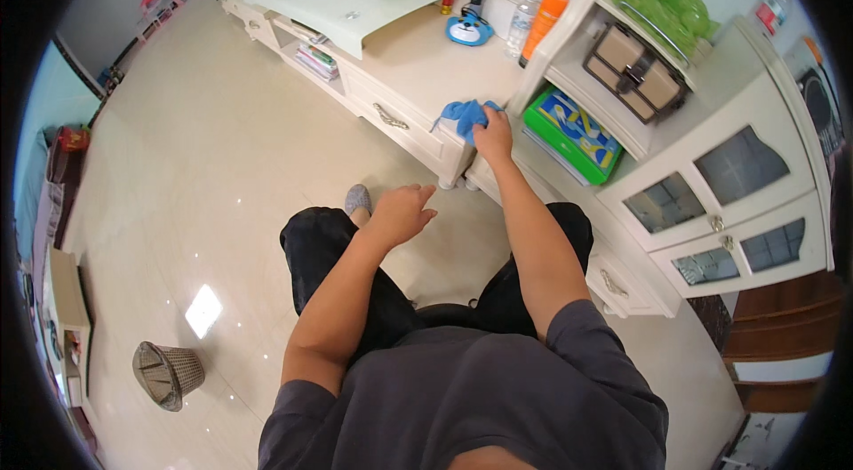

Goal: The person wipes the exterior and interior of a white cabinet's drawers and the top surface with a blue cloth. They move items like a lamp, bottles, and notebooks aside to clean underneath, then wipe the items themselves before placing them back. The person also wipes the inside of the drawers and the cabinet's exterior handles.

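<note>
A crumpled blue cloth (464, 117) is in my right hand (493, 135), at the right front corner of the low white cabinet (426, 67). My fingers press it against the cabinet's top, close to the upright side of the taller shelf unit (543, 63). Over the floor, my left hand (404, 211) hangs in the air with nothing in it, its fingers partly spread. A drawer with an ornate metal handle (390, 117) lies just beyond that hand.
On the cabinet stand a blue bear-faced desk lamp (469, 29), a clear plastic bottle (522, 25) and an orange spray can (545, 23). A green box (573, 135) and a beige case (633, 70) fill the shelves. A woven wastebasket (180, 373) stands on the tiled floor.
</note>
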A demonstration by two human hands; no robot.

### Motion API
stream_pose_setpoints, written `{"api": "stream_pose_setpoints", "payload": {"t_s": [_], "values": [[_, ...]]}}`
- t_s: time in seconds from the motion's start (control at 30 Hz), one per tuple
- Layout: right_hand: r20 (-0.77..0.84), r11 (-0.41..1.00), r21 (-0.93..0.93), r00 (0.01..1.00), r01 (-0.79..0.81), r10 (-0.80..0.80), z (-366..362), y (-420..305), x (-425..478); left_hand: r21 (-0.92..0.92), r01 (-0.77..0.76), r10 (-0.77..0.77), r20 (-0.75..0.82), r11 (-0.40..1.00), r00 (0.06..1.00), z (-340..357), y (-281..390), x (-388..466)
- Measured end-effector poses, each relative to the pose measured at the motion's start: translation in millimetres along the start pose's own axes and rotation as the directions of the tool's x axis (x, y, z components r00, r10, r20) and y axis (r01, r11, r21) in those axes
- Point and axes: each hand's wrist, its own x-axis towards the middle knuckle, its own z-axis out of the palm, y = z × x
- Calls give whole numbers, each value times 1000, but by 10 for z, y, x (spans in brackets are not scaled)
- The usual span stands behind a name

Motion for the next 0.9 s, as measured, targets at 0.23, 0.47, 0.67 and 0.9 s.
{"api": "stream_pose_setpoints", "payload": {"t_s": [0.23, 0.47, 0.67, 0.9], "values": [[255, 917, -396, 965, 42, 66, 727, -281, 144, -17, -27, 28, 46, 999, 999, -141, -341, 319], [376, 912, -405, 921, 67, 99, 640, -267, 549, -19, -117, 118, 107, 993, 987, -11, -701, 1035], [303, 909, -413, 935, -47, 186, 688, 46, 1125, 84, -273, 221, 385, 958, 896, -618, -614, 1301], [203, 862, -478, 933, -170, 296, 1017, -89, 1725, 242, -163, 86, 300, 956, 950, -498, -1330, 1372]]}}
